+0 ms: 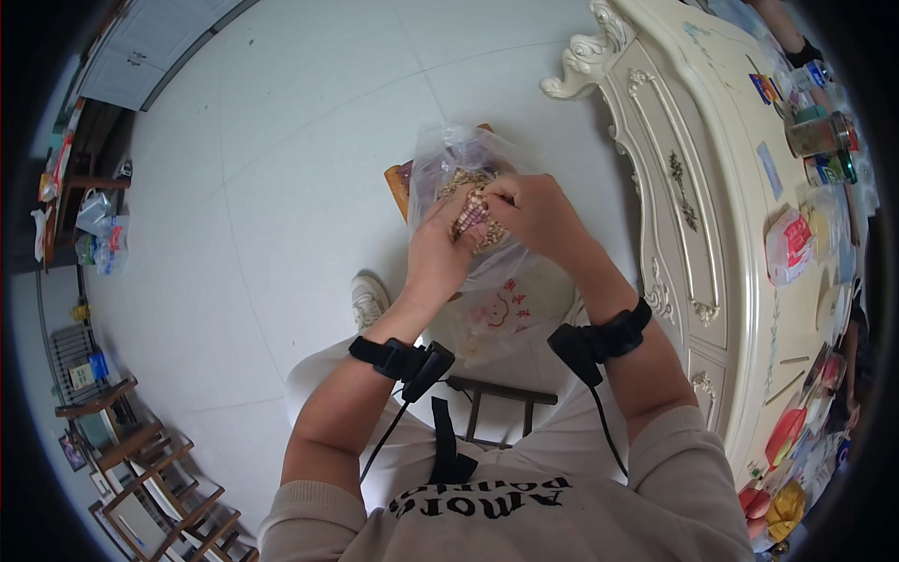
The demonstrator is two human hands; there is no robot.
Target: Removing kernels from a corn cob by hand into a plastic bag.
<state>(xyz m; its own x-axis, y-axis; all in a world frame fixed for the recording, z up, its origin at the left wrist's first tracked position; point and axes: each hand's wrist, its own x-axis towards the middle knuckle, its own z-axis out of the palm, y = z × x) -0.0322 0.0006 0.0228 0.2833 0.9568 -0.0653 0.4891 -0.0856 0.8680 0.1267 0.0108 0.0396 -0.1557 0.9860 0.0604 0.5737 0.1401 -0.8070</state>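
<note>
My left hand (444, 242) is wrapped around a corn cob (472, 214) with white and purple kernels, its thumb along the near end. The curled fingers of my right hand (528, 207) press on the cob's upper right side; what lies under the fingertips is hidden. Both hands are above an open clear plastic bag (460, 144) in which loose corn kernels (460, 181) are heaped. The bag rests on an orange-brown wooden support (397, 193), mostly covered. Between my legs is a whitish plastic bag (541, 298) with a red printed face; its contents are unclear.
To the right stands a cream carved cabinet (681, 175) with jars (815, 135) and bags (790, 246) on top. A dark metal stool frame (502, 393) shows between my legs. At left are wooden chairs (151, 485). Part of another person's arm (779, 24) appears at upper right.
</note>
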